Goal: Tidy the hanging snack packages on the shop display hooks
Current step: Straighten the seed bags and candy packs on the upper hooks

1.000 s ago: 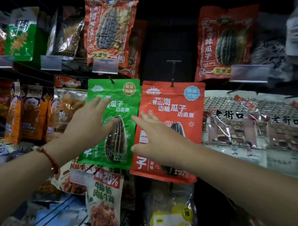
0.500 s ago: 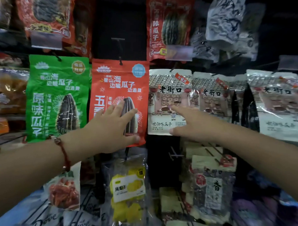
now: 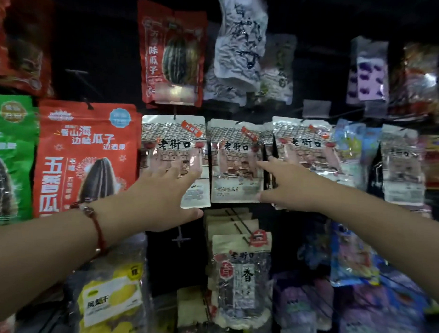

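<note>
Three white seed packages with a tiled-roof print hang side by side on hooks: the left one (image 3: 174, 140), the middle one (image 3: 234, 162) and the right one (image 3: 304, 144). My left hand (image 3: 160, 196) lies flat with straight fingers on the lower part of the left white package. My right hand (image 3: 287, 186) reaches with extended fingers to the gap between the middle and right white packages, touching their edges. A red sunflower-seed package (image 3: 87, 151) and a green one (image 3: 9, 159) hang further left.
Above hang a red melon-seed package (image 3: 172, 52) with a price tag and a crumpled white bag (image 3: 240, 42). Below are a dark seed package (image 3: 242, 274), a yellow dried-fruit bag (image 3: 109, 299), a bare hook (image 3: 180, 237) and blue and purple bags at right.
The view has shifted right. My left hand moved from the red package to the left white one. My right hand moved right to the middle and right white packages.
</note>
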